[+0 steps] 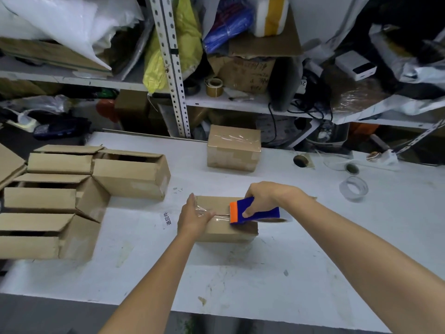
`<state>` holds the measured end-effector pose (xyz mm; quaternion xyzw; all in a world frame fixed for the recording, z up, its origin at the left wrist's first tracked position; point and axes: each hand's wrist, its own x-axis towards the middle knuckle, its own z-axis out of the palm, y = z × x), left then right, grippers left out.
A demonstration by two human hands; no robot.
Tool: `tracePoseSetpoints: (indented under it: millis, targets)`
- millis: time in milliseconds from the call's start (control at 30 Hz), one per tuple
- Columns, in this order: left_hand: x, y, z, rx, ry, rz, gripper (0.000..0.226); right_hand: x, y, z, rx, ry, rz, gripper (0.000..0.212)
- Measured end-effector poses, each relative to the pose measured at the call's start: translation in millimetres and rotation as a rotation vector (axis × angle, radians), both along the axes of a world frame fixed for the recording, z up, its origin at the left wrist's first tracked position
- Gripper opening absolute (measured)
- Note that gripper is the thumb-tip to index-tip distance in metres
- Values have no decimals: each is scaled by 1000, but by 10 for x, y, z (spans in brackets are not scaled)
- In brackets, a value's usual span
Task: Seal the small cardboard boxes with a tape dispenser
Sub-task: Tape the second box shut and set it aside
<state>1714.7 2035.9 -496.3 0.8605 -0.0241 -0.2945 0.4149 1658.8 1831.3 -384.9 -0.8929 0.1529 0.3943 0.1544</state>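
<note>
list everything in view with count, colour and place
box being taped: one, brown, table centre, under both hands
sealed box: one, brown, far centre of table
open boxes: at least four, brown, grouped at table left
tape dispenser: one, blue and orange, on box being taped
clear tape roll: one, transparent, table right
small rolls: two, dark, far right of table
table: one, white
shelves: grey, behind table, cluttered with bags
left hand: presses tape at left end of box being taped
right hand: grips the tape dispenser

Dim bluish light, soft shadows, glare on clear tape, curved wide-angle edges, blurred shelves
</note>
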Motion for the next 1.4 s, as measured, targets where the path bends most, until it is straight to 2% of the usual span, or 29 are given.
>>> tracePoseSetpoints:
  millis: [167, 467, 567, 633, 700, 800, 900, 1133, 1300, 1400]
  targets:
    - [20, 0, -59, -6, 3, 7, 97, -129, -150, 103, 24, -10, -39, 65]
    - [35, -33, -7, 15, 1, -45, 98, -391, -439, 99, -66, 14, -40, 65]
    - [72, -114, 107, 135, -190, -198, 94, -372, -441, 86, -51, 20, -44, 66]
    - [76, -255, 148, 181, -369, -367, 79, -372, -464, 83, -46, 15, -47, 66]
    - [19, -414, 150, 171, -413, -500, 65, -374, -473, 72, -33, 14, -54, 66]
    - [-89, -542, 27, 249, -445, -603, 62, -401, -499, 40, -10, 6, -77, 65]
    - [-102, -529, -89, 254, -505, -598, 58, -462, -573, 7, 18, -19, -119, 64]
    - [-76, -535, -140, 199, -500, -571, 47, -642, -794, -69, 98, -40, -185, 66]
    - [-50, -553, -152, 202, -493, -560, 47, -926, -1122, -4, 30, -10, -226, 63]
    - [-57, -565, -145, 204, -484, -551, 47, -885, -969, -122, -16, 9, -171, 60]
